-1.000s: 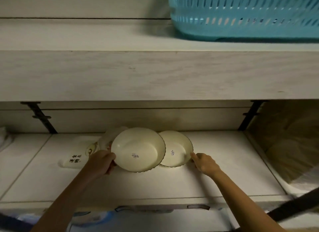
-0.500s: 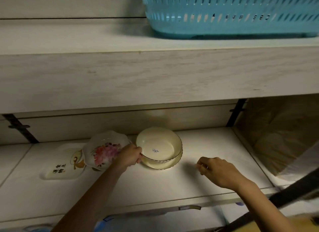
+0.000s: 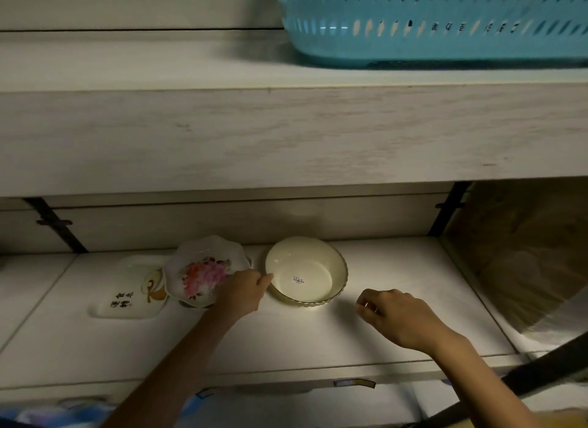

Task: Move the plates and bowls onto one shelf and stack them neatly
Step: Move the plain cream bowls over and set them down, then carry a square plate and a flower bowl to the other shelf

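Your cream bowls (image 3: 307,268), apparently two nested, sit on the lower shelf (image 3: 397,262), about midway along. Your left hand (image 3: 245,290) lies between them and the floral dish (image 3: 203,268), fingers curled, one tip at the top bowl's rim; whether it pinches or only touches, I cannot tell. Your right hand (image 3: 393,313) is right of the bowls and apart from them, fingers loosely curled, holding nothing. The floral dish overlaps a lettered rectangular plate (image 3: 124,297).
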Available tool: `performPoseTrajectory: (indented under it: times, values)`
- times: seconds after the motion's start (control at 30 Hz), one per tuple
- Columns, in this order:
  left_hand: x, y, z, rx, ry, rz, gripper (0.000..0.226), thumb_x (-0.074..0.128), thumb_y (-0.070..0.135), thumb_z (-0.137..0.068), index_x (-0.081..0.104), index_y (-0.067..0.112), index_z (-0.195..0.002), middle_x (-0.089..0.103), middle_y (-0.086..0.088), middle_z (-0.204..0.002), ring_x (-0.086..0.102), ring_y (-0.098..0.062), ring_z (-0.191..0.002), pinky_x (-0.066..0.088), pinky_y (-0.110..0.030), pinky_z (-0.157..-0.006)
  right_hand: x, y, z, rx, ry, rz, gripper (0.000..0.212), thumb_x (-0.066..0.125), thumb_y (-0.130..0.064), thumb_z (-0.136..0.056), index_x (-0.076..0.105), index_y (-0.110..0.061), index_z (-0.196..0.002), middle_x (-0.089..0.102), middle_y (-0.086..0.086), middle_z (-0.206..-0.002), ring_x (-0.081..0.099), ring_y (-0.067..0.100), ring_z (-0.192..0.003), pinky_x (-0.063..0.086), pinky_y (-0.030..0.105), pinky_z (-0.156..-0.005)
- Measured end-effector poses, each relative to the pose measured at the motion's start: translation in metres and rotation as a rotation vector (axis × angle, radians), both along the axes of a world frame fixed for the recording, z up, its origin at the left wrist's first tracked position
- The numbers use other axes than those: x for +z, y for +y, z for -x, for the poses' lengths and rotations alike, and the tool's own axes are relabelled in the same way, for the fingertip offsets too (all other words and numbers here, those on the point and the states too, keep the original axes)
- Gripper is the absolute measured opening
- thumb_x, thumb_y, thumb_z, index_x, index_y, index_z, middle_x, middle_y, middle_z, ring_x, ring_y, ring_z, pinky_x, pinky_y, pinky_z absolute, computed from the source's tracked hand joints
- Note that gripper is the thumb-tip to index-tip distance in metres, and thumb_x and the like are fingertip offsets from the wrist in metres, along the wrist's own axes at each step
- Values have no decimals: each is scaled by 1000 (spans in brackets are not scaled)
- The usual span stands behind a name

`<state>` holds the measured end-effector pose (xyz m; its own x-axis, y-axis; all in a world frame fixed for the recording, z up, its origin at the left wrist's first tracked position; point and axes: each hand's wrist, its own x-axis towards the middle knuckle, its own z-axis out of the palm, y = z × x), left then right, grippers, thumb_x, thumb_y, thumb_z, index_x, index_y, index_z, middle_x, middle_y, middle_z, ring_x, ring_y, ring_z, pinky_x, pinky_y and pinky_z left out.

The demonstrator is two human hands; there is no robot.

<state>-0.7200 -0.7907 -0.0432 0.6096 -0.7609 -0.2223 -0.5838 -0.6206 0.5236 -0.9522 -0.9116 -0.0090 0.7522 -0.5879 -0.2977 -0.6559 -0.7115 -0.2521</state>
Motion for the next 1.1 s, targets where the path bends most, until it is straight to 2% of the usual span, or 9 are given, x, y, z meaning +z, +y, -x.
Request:
performPoseTrajectory:
  times: [0.1, 0.23, 0.33, 0.4, 0.57, 0.7, 0.83, 0.97, 1.1]
  values:
    - [5, 16, -3, -23, -84, -47, 37, 39, 37, -96, 57, 11, -77, 48, 0, -61, 50, -18, -66, 43, -31, -68, 1, 3, -10, 49, -5, 5, 38, 31, -45, -97, 55, -26, -120, 64, -4, -118, 61, 18, -101, 51, 32, -87]
    - [14, 50, -11, -64, -197, -96, 38, 38, 37, -96, 40, 23, -60, 41, 6, -57, 48, -14, -63, 47, -29, -71, 2, 12, -29, 144, -14, 19, 38, 31, -46, -97, 56, -25, -117, 64, -2, -117, 61, 20, -101, 49, 33, -84]
    - [21, 81, -14, -33, -288, -139, 38, 36, 40, -96, 36, 27, -60, 42, 8, -59, 44, -8, -57, 39, -20, -59, 6, 25, -46, 237, -27, 7, 36, 31, -44, -98, 56, -24, -114, 64, -1, -116, 61, 22, -102, 49, 34, -82]
    - [25, 108, -17, 27, -298, -163, 36, 36, 40, -96, 39, 26, -63, 45, 7, -62, 46, -7, -58, 37, -19, -57, 6, 38, -62, 313, -40, 1, 34, 33, -43, -97, 57, -23, -111, 65, 0, -114, 62, 22, -100, 51, 36, -83]
    - [37, 161, -23, 164, -365, -226, 33, 34, 44, -95, 43, 23, -70, 41, 10, -63, 52, -13, -72, 38, -24, -68, 10, 70, -98, 424, -66, 14, 36, 33, -44, -96, 58, -23, -110, 65, 0, -114, 61, 22, -102, 51, 37, -84]
    - [43, 216, -33, 286, -372, -198, 32, 36, 43, -94, 45, 19, -76, 53, 1, -79, 56, -20, -76, 44, -30, -72, 17, 106, -126, 500, -116, 32, 34, 33, -45, -96, 58, -25, -108, 65, -4, -115, 60, 21, -105, 49, 36, -84]
    - [45, 269, -42, 362, -348, -187, 34, 37, 42, -94, 42, 19, -69, 53, 0, -75, 54, -19, -74, 42, -29, -68, 22, 147, -148, 558, -163, 37, 31, 35, -44, -95, 59, -28, -106, 65, -7, -115, 61, 19, -104, 48, 34, -80]
    - [46, 324, -55, 389, -333, -158, 31, 38, 41, -94, 51, 16, -81, 59, -1, -82, 62, -22, -83, 50, -33, -76, 29, 194, -170, 584, -211, 35, 32, 37, -43, -95, 60, -29, -112, 64, -6, -117, 61, 19, -104, 50, 35, -82]
    - [50, 383, -72, 403, -366, -116, 26, 37, 38, -96, 52, 20, -87, 53, 3, -83, 54, -15, -80, 40, -23, -72, 35, 244, -193, 608, -229, 41, 33, 36, -43, -96, 57, -30, -117, 62, -6, -121, 59, 19, -107, 50, 34, -84]
